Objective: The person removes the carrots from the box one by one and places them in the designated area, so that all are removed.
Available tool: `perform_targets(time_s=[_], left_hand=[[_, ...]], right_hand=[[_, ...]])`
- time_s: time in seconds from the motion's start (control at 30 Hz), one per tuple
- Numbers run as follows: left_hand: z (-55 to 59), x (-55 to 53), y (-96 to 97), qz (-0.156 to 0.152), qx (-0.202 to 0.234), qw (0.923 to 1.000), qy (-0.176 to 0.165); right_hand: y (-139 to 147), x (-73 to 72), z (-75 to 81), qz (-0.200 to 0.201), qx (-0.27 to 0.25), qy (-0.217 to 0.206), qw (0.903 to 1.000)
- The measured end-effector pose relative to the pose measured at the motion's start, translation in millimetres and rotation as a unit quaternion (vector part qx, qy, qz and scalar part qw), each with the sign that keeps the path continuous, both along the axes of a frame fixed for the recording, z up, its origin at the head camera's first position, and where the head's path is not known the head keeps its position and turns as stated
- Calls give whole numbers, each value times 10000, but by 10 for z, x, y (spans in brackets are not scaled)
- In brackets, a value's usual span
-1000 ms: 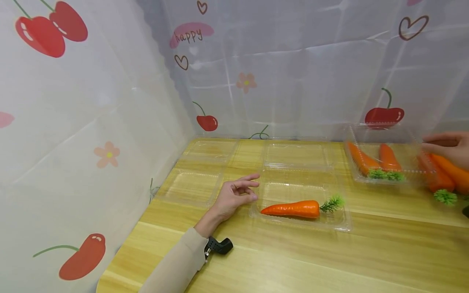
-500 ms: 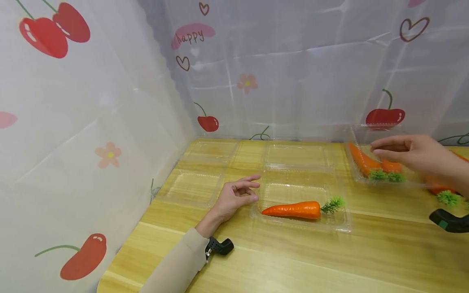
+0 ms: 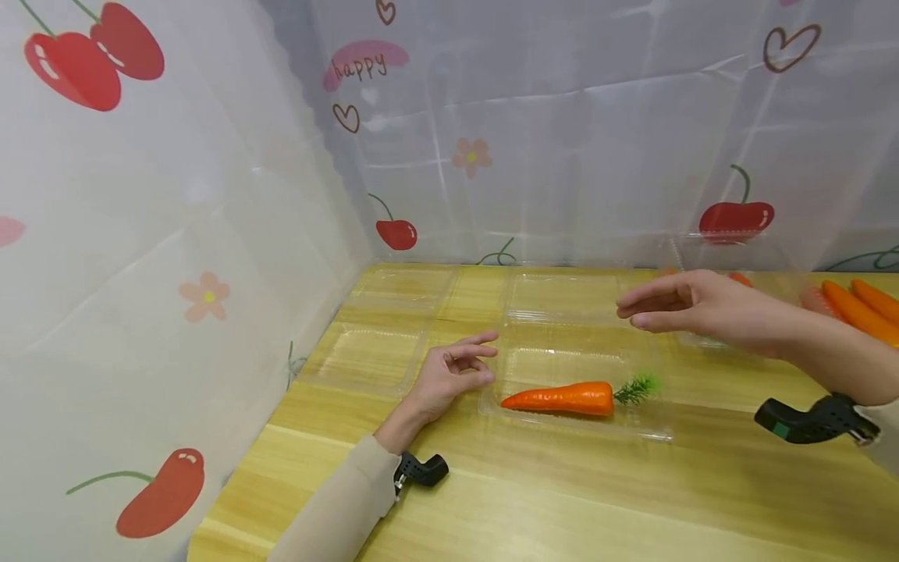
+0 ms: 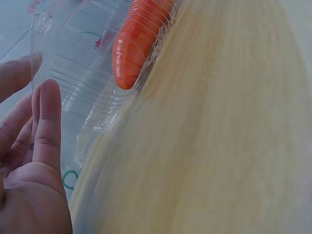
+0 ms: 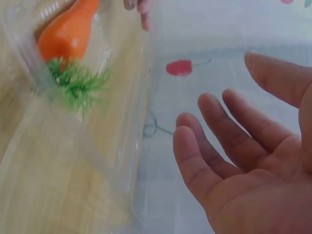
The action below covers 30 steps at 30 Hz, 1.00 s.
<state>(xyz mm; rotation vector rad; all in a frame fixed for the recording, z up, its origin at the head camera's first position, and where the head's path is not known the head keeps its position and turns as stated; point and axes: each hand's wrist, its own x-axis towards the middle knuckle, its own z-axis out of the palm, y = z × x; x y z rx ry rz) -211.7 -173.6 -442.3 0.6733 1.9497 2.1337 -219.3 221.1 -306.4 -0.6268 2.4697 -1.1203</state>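
An orange carrot [image 3: 562, 399] with a green leafy top lies in the near half of a clear plastic clamshell box [image 3: 649, 433], whose lid half is laid back behind it. My left hand [image 3: 449, 375] is at the box's left rim, thumb and fingers apart, fingertips right at the edge. In the left wrist view, that hand's fingers [image 4: 48, 117] overlap the clear plastic side. Over the table, beyond the carrot's leafy end, my right hand [image 3: 691, 304] hovers with fingers extended and holding nothing. Its relaxed fingers [image 5: 214, 126] show in the right wrist view.
Another open clear box [image 3: 365, 382] sits at the left. Behind the right hand stands a clear box [image 3: 730, 246] with carrots, mostly hidden. More carrots [image 3: 860, 312] lie at the far right. A printed curtain [image 3: 548, 156] closes off the back and left of the wooden table [image 3: 562, 499].
My right hand has moved left from the carrots at the far right, past the right box, to near the middle box. My left hand has stayed at the rim.
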Motion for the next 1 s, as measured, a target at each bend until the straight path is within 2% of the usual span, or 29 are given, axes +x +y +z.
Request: perform_targets(time_s=[0.1, 0.3, 0.5, 0.73, 1.0], left_hand=[[1, 1, -1, 15, -8, 10000, 37], [-6, 5, -9, 22, -71, 10000, 50], [-7, -1, -12, -11, -18, 10000, 49], [-12, 4, 0, 1, 2, 10000, -10], [-2, 10, 4, 25, 9, 10000, -32]], right_hand=[[-128, -25, -11, 364, -269, -95, 9989], [-336, -61, -99, 776, -719, -706, 9919], [-494, -109, -193, 982, -695, -853, 9891], [-547, -111, -273, 1265, -877, -1086, 9821], [-576, -137, -390, 1345, -834, -1263, 9793]])
